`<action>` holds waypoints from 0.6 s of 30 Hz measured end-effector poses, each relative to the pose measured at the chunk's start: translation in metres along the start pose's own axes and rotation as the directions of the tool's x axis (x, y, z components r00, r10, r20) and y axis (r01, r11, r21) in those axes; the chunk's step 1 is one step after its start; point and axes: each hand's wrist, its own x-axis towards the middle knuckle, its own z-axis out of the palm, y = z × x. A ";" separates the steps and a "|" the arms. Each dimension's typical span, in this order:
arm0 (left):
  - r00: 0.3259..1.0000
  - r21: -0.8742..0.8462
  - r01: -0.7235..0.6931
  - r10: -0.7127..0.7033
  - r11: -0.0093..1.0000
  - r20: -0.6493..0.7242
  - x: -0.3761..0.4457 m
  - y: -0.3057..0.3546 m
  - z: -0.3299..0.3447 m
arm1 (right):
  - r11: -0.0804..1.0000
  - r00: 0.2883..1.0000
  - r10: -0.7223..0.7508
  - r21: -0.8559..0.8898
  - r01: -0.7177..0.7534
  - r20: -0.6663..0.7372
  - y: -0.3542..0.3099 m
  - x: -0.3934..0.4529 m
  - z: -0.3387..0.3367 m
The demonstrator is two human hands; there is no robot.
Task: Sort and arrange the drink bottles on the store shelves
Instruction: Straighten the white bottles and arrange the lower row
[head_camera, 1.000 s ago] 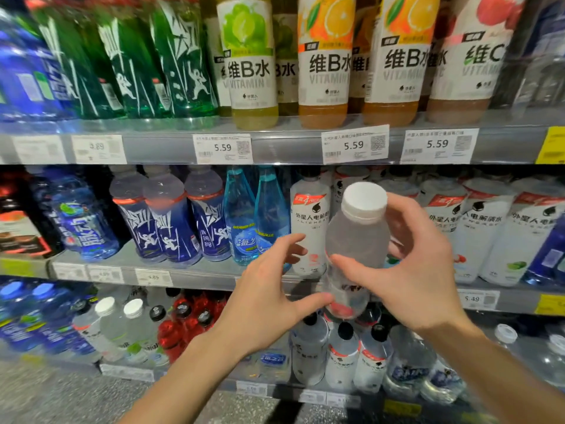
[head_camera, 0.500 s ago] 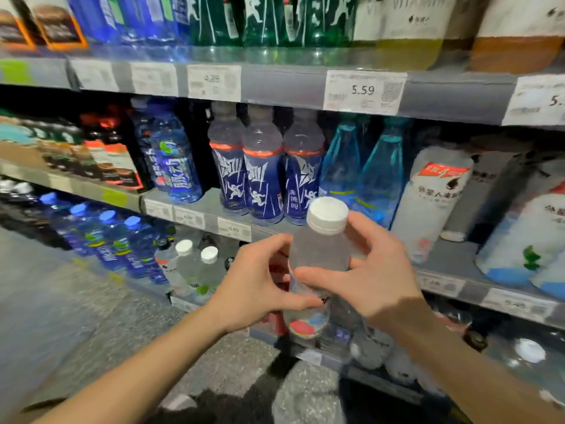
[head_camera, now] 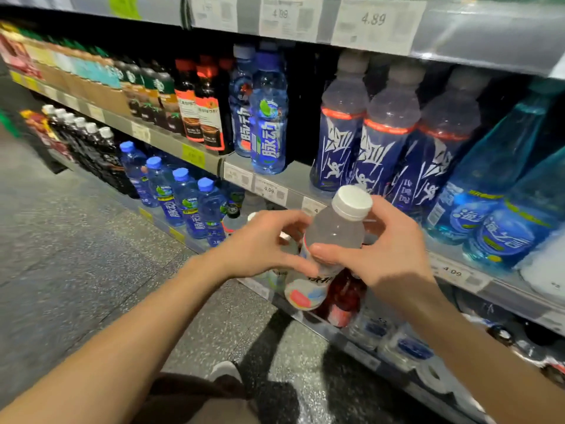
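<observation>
Clear bottle (head_camera: 333,237), both hands' grip, tilted

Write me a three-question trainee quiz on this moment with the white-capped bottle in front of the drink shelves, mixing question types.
1. True or false: the white-capped bottle stands on a shelf.
2. Which hand grips it just below its shoulder? A) right hand B) left hand C) neither
3. Fill in: the four blue-capped bottles on the low shelf left of the hands wear ____ labels.

Key:
1. False; both hands hold it in the air in front of the shelves.
2. A; the left hand's fingers meet it lower, at the label.
3. Blue.
</observation>
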 end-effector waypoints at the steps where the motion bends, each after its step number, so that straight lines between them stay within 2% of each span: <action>1: 0.999 0.044 0.035 -0.035 0.998 0.000 0.002 -0.012 -0.013 | 1.000 1.000 0.010 0.001 -0.010 -0.007 0.003 0.003 0.007; 4: 0.971 0.194 0.194 -0.160 0.962 -0.177 0.007 -0.064 -0.047 | 0.999 0.999 0.034 0.021 -0.033 -0.016 0.009 0.009 0.025; 8: 0.892 0.485 0.442 -0.312 0.755 -0.328 0.008 -0.121 -0.052 | 0.999 1.000 0.031 0.021 -0.031 -0.001 0.013 0.019 0.046; 10: 0.872 0.518 0.484 -0.336 0.705 -0.357 0.010 -0.139 -0.041 | 0.999 0.999 0.040 0.035 -0.041 0.014 0.016 0.025 0.056; 14: 0.849 0.556 0.527 -0.426 0.643 -0.313 0.017 -0.168 -0.027 | 0.999 0.998 0.044 0.022 -0.045 0.043 0.019 0.033 0.074; 18: 0.828 0.537 0.560 -0.425 0.630 -0.366 0.025 -0.194 -0.031 | 0.999 0.998 0.037 -0.005 -0.037 0.054 0.022 0.040 0.092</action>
